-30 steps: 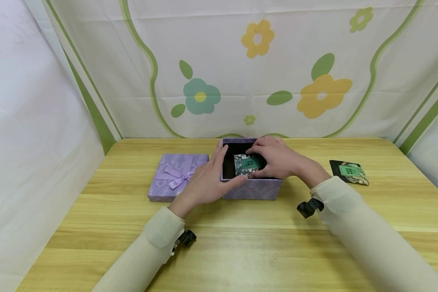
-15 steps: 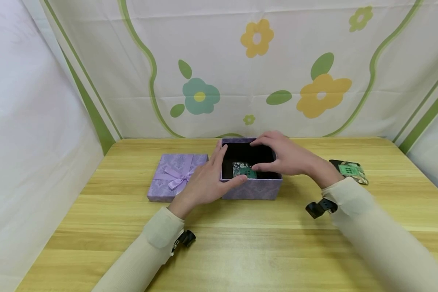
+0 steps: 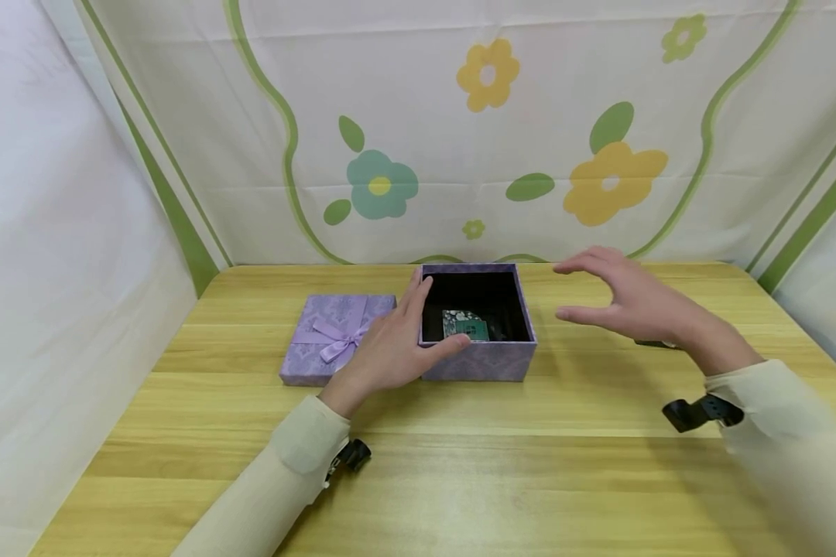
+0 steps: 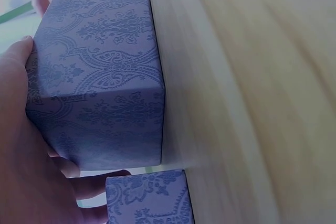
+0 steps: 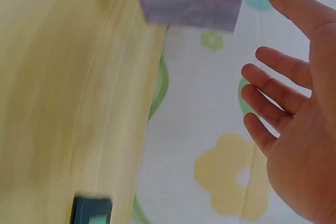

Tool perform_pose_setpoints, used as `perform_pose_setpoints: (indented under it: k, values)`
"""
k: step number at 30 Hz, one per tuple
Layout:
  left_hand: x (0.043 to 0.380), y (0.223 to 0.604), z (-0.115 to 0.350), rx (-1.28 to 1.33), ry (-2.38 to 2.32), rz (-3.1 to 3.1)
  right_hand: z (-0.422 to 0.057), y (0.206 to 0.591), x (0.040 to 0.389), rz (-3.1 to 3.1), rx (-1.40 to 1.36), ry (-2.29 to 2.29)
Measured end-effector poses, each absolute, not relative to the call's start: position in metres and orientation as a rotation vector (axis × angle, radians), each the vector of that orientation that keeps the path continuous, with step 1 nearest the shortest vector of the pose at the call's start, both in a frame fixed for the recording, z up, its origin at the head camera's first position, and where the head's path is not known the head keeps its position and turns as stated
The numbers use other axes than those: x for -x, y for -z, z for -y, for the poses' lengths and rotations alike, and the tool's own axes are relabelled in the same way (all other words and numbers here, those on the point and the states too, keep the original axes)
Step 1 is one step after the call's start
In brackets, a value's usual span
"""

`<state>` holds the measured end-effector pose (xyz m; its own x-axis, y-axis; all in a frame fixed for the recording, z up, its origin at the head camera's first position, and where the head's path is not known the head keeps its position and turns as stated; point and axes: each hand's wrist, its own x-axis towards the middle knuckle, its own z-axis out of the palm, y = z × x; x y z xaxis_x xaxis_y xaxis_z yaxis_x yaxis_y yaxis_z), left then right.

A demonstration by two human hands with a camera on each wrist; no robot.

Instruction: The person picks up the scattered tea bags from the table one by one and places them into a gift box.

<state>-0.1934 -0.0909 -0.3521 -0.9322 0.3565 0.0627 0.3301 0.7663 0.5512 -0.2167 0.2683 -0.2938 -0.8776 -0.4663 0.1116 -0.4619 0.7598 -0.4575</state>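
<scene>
A purple damask-patterned gift box (image 3: 484, 362) stands without its lid, black inside. In it lies a small dark floral packet (image 3: 465, 326) with a green label, near the front left. My left hand (image 3: 393, 348) rests on the box's left side, fingers straight along the wall and thumb over the front rim. My right hand (image 3: 634, 298) hangs in the air right of the box, thumb and fingers spread, holding nothing. Beneath it, a second dark packet (image 3: 658, 343) lies on the table, mostly hidden in the head view; its end also shows in the right wrist view.
Left of the box lies its purple lid (image 3: 330, 329) with a ribbon bow, partly behind my left hand. The wooden table (image 3: 460, 480) ends at the back against a white curtain (image 3: 446, 131) with printed flowers. Another curtain hangs at the left.
My right hand has let go of the packet inside the box, come out and moved right toward the other packet. My left hand has stayed at the box.
</scene>
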Motion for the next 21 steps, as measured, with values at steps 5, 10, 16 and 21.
perform_pose_setpoints:
  k: [5, 10, 16, 21]
  values:
    - [0.194, 0.353, 0.092, -0.565, -0.899, -2.918, -0.296, 0.298, 0.216, -2.971, 0.739, 0.728]
    - [0.195, 0.353, 0.092, -0.574, -0.899, -2.919, -0.324, 0.300, 0.214, -3.013, 0.681, 0.708]
    - [0.195, 0.352, 0.092, -0.574, -0.891, -2.922, -0.356, 0.303, 0.213, -3.043, 0.596, 0.680]
    - [0.194, 0.351, 0.093, -0.563, -0.884, -2.918, -0.377, 0.309, 0.215, -3.074, 0.560, 0.626]
